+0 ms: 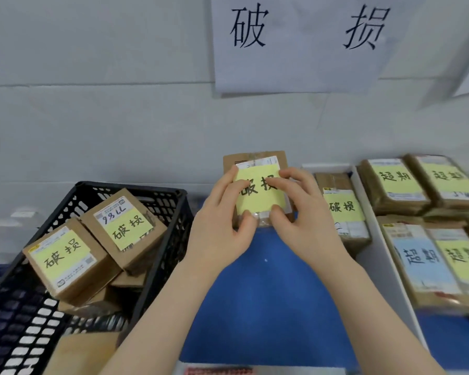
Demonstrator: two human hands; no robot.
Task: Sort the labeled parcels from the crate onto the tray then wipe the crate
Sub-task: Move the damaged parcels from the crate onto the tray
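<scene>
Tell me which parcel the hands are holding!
Find the big white wall sign. Just below it, the left hand and right hand grip a brown parcel with a yellow note. Other parcels lie in the black crate or white tray; only this one is held.

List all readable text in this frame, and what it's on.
"破损": wall sign.
"破损": held parcel, front crate parcel, rear crate parcel, tray parcel.
"93LL", unsure: rear crate parcel.
"超期": four right parcels.
Printed shipping labels: too small.

Crate [173, 212] with parcels [65, 261] lies left — the tray [377, 244] right, a held parcel [257, 190] between — sign [295, 41] behind.
</scene>
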